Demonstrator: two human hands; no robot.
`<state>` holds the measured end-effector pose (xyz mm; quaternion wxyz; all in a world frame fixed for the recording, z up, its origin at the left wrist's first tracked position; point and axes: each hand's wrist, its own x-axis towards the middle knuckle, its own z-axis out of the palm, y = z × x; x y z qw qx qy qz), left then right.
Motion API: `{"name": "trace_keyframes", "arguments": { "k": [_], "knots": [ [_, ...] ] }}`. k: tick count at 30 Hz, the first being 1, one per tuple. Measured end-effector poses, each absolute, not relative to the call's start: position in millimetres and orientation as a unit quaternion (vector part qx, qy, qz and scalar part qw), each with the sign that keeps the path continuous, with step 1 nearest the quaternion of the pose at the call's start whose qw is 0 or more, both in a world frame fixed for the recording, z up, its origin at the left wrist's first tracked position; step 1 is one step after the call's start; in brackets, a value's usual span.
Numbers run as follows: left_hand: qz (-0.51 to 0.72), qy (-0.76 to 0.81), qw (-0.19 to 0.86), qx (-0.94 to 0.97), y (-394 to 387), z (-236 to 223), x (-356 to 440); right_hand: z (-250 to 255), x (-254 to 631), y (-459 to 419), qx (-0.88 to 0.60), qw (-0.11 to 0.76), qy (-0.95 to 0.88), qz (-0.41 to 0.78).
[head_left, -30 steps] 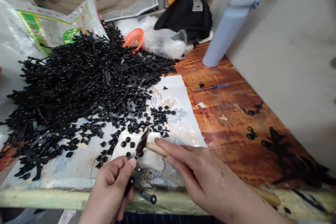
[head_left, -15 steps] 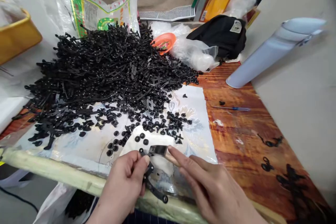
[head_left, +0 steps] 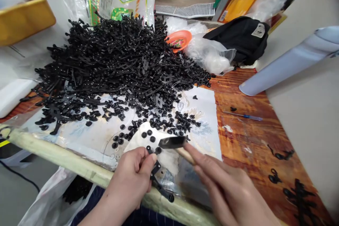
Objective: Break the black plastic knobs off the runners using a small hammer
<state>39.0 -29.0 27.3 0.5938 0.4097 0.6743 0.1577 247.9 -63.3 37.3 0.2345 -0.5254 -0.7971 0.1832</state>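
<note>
My left hand (head_left: 135, 173) pinches a jointed black plastic strip (head_left: 156, 165) between thumb and fingers, close to the table's front edge. One end of the strip hangs past my fingers over the edge. In my right hand (head_left: 225, 183) is a small hammer (head_left: 172, 142) with a dark head and a pale wooden handle, its index finger stretched along it. The head is slightly above and to the right of the strip, apart from it. Below lies a white pad (head_left: 140, 136) with several round black caps (head_left: 148, 132) on it.
A large heap of black plastic strips (head_left: 113, 63) covers the table's back left. Loose caps lie before it. To the right are a screwdriver (head_left: 245, 116), black parts (head_left: 302, 201) and a grey-white tube (head_left: 286, 63). An orange dish (head_left: 182, 37) stands behind.
The hammer head has risen and moved right, away from the strip. My left hand keeps its hold on the strip. The whole view has shifted slightly.
</note>
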Motion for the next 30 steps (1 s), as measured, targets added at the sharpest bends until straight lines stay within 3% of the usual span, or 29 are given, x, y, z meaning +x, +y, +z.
{"name": "trace_keyframes", "arguments": {
  "k": [3,7,11,16,21,24,30],
  "knots": [
    [0.167,0.670,0.594,0.413,-28.8,26.0,39.0,37.5,247.5,-64.9,-0.522,0.291,-0.787,0.152],
    [0.159,0.669,0.602,0.406,-28.3,24.5,38.4,32.8,242.9,-66.2,-0.516,0.216,-0.806,0.196],
    [0.149,0.668,0.606,0.405,-28.0,22.7,37.0,32.1,241.3,-67.2,-0.519,0.276,-0.793,0.160],
    [0.137,0.666,0.608,0.409,-27.3,21.7,36.7,30.1,239.2,-68.4,-0.513,0.213,-0.809,0.192],
    [0.133,0.668,0.607,0.410,-28.1,18.7,37.1,26.2,239.2,-74.6,-0.528,0.250,-0.789,0.190],
    [0.140,0.668,0.595,0.424,-28.8,14.4,35.2,23.1,241.8,-73.0,-0.538,0.204,-0.785,0.231],
    [0.155,0.603,0.538,0.568,-26.6,18.1,27.2,44.3,228.3,-35.6,-0.627,0.256,-0.642,0.359]
  ]
}}
